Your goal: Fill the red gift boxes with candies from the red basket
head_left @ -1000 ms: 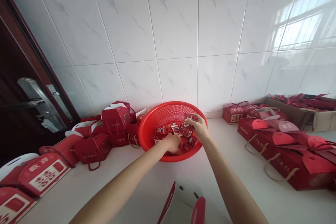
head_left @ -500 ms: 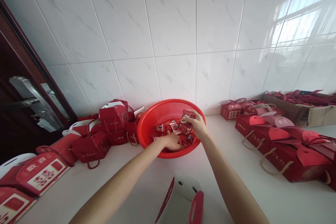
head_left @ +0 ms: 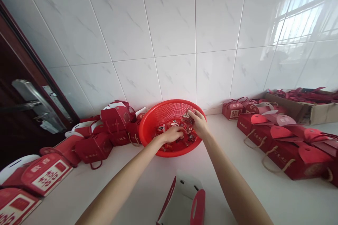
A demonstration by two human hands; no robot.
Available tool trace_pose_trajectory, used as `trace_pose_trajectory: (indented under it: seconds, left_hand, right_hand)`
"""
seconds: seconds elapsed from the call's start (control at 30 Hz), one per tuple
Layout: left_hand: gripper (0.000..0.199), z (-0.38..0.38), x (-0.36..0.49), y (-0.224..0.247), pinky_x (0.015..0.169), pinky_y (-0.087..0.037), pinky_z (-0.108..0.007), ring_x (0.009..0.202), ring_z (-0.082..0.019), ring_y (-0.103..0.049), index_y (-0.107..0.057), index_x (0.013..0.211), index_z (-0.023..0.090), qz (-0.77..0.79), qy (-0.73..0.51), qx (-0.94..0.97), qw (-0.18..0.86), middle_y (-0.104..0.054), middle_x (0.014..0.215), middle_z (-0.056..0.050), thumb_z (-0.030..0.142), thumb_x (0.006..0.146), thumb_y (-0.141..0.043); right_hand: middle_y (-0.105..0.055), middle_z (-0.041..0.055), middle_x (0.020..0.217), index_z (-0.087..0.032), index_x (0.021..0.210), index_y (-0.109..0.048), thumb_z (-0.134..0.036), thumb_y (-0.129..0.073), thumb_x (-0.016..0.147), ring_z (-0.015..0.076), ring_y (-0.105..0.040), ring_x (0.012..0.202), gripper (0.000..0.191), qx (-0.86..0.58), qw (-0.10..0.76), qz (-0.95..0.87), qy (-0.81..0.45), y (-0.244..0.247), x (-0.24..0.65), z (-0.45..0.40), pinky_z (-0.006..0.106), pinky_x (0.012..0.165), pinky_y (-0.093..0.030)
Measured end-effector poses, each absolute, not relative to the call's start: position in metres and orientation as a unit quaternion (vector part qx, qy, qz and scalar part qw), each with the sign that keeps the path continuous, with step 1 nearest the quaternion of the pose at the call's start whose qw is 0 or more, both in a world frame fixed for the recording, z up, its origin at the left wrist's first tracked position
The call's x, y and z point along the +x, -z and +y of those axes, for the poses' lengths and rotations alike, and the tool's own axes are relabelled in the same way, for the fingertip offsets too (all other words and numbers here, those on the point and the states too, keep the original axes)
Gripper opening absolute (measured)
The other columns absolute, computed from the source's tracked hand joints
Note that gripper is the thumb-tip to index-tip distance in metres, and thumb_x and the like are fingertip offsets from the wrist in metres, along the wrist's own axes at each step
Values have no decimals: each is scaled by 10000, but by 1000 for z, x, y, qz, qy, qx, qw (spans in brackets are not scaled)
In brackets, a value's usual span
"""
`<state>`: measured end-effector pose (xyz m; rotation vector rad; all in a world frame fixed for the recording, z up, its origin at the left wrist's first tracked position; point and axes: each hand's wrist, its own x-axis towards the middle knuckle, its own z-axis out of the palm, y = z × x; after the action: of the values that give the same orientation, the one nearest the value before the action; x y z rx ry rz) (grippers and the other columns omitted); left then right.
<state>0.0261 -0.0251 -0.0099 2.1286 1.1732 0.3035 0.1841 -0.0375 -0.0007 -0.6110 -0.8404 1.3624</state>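
Note:
An oval red plastic basket (head_left: 148,123) stands against the tiled wall, with red-wrapped candies (head_left: 191,137) on its bottom. My left hand (head_left: 173,134) is inside the basket just above the candies, its fingers bent and pinched together; what lies between the fingertips is too small to name. My right hand (head_left: 199,123) is over the basket's right side, shut on red candy packets (head_left: 187,116). Nearer to me on the white surface stands an open box (head_left: 182,197), white inside with red flaps.
Red gift boxes (head_left: 114,119) are piled along the left, by a dark door with a metal handle (head_left: 33,95). More red boxes (head_left: 280,144) with rope handles fill the right side. Behind them, a cardboard carton (head_left: 322,113) holds red ribbons.
My left hand has risen a little from the candies at the bottom of the basket. My right hand stays near the right rim, and its packets are tilted differently.

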Motion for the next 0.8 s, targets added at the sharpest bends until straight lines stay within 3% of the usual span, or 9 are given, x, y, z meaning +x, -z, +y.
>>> trace_pose_trajectory:
  seconds: [0.27, 0.47, 0.63, 0.8]
  left_hand:
    - [405, -11, 22, 3, 902, -453, -318, 982, -228, -590, -697, 983, 154, 449, -382, 730, 346, -701, 994, -56, 259, 705, -421]
    - [384, -11, 22, -1, 921, -465, -329, 995, -227, -621, -685, 1055, 174, 423, -487, 649, 402, -707, 1040, -54, 287, 708, -568]
    - [487, -12, 22, -1, 923, -495, -364, 1011, -234, -644, -634, 1175, 200, 393, -521, 627, 424, -690, 1126, -65, 314, 707, -708]
    - [491, -9, 19, 3, 1003, -477, -379, 1150, -244, -606, -606, 1213, 215, 379, -531, 649, 392, -582, 1368, -82, 313, 746, -721]
  right_hand:
    - [-696, -8, 698, -220, 754, -610, -344, -792, 640, 179, -673, 669, 247, -298, 672, -314, -601, -2, 185, -35, 297, 611, -572]
    - [-691, -11, 683, -214, 793, -629, -224, -695, 655, 190, -682, 631, 153, -308, 659, -316, -609, -4, 186, -34, 307, 600, -557]
    - [-666, -25, 692, -214, 792, -635, -193, -683, 645, 171, -665, 621, 155, -311, 657, -315, -611, -8, 185, -38, 315, 644, -570]
    - [-653, -24, 693, -217, 830, -639, -175, -677, 667, 186, -687, 662, 173, -289, 638, -329, -633, -11, 185, -41, 320, 659, -583]
